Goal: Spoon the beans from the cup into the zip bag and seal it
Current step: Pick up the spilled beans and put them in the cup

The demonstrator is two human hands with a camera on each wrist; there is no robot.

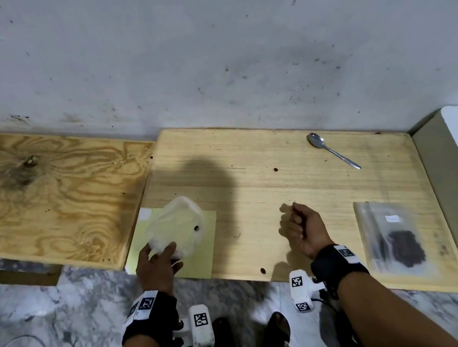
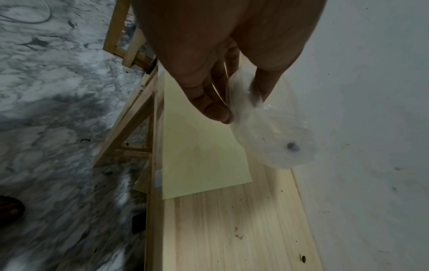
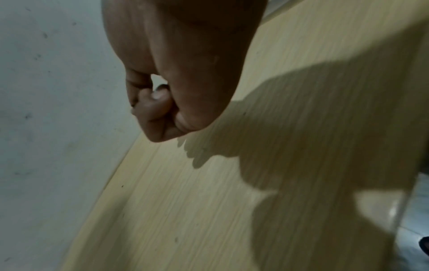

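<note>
The zip bag (image 1: 390, 239) lies flat on the right part of the counter (image 1: 251, 170), near the front edge, and no hand touches it. A dark heap of beans (image 1: 406, 248) is already inside it, in its nearer half. The bag is clear and a little wrinkled, with a small white label. If its zip is pressed closed, I cannot tell from here.

The cup (image 1: 178, 227) is thin, cloudy plastic, and it is tilted on its side above a pale yellow-green sheet (image 1: 201, 253) at the left front of the counter. It looks almost empty: only one dark bean (image 1: 196, 228) shows inside. So I judge the spooning is nearly finished. What is left is this last bean, maybe some loose ones, and the sealing, if it is not done.

The left hand (image 1: 155, 267) has its grip on the cup, fingers and thumb pinching its wall. The right hand (image 1: 303, 227) hangs over the middle of the counter with the fingers curled into a fist; I see nothing held in it.

The spoon (image 1: 332, 150) lies alone at the far side, near the wall. Some small dark spots (image 1: 275, 170) are on the wood; beans or marks, I cannot say.
</note>
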